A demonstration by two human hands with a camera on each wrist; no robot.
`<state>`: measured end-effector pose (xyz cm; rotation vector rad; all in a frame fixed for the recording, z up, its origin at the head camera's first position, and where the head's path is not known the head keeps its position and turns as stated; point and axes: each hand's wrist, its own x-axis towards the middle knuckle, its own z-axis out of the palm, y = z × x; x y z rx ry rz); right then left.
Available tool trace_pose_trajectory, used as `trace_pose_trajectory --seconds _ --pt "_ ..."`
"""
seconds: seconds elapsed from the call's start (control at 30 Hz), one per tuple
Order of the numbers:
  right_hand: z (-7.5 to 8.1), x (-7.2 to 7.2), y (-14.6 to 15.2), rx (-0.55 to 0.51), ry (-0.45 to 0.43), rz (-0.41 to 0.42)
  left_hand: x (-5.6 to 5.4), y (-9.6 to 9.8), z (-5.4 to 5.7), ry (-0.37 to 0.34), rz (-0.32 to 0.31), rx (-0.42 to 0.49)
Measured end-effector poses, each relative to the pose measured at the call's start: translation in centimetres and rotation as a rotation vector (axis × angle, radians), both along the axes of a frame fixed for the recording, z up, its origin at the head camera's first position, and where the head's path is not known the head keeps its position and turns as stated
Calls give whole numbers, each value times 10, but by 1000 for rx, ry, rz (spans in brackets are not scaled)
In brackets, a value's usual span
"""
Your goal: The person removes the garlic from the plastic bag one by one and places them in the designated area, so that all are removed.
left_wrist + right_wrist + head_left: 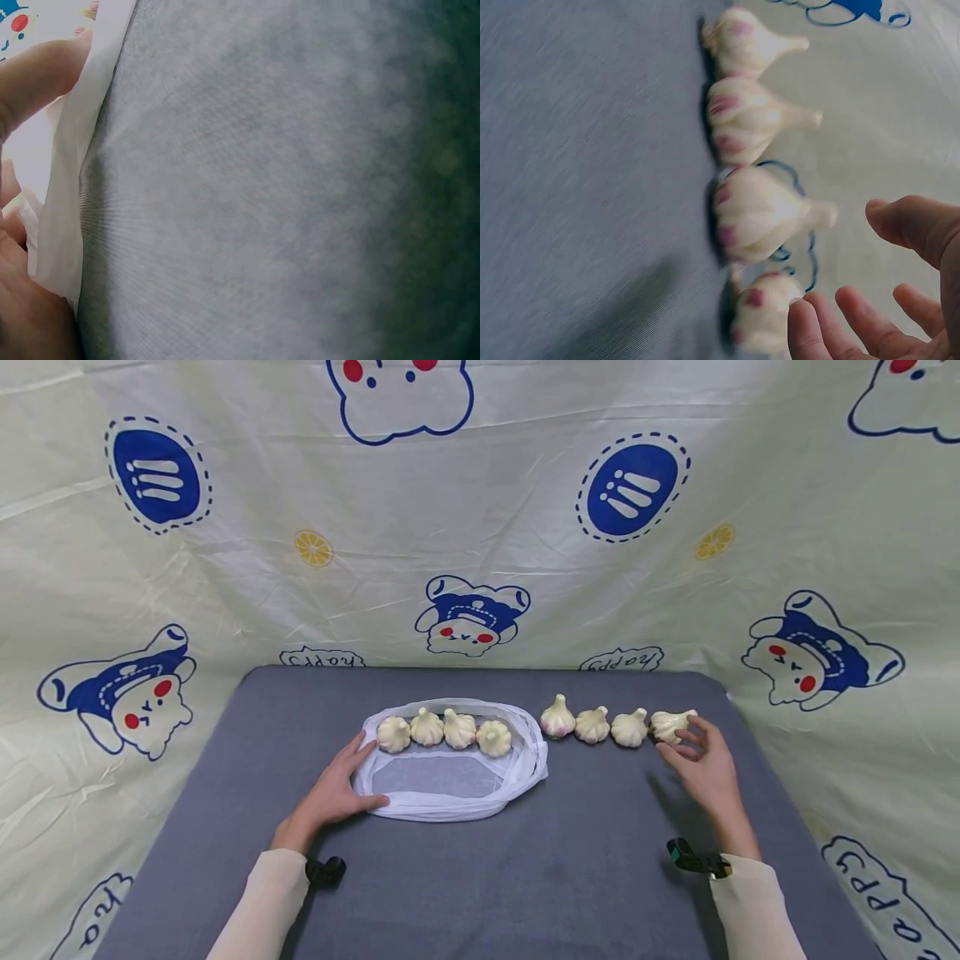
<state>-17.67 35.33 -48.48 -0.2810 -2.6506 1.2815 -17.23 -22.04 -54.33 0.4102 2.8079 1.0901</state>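
Observation:
A white bag (pixel 442 806) with a rolled, wide-open rim lies on the table. Several garlic bulbs (pixel 460 729) stand in a row along its far inner side. My left hand (pixel 333 789) holds the bag's left end, its thumb over the front rim and its fingers at the back; the left wrist view shows the thumb on the white edge, the fingers partly hidden. To the right of the bag, more garlic bulbs (pixel 592 725) form a row. At its right end, a bulb (pixel 672 727) lies tilted beside my right hand (pixel 705 768), whose thumb and fingers are spread apart close to it.
A dark grey cloth covers the table (pixel 525 885). Behind it hangs a pale patterned curtain (pixel 495 543), which also comes down on both sides. Each wrist carries a small black camera (pixel 326 872).

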Motion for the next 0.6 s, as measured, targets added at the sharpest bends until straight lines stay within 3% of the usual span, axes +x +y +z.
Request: trace_pose_trajectory --seconds 0.27,0.6 --pt "25 4 -35 -4 83 130 2 -2 0 6 -7 4" --pt "29 -2 -88 -38 68 317 0 -1 1 0 -10 -5"
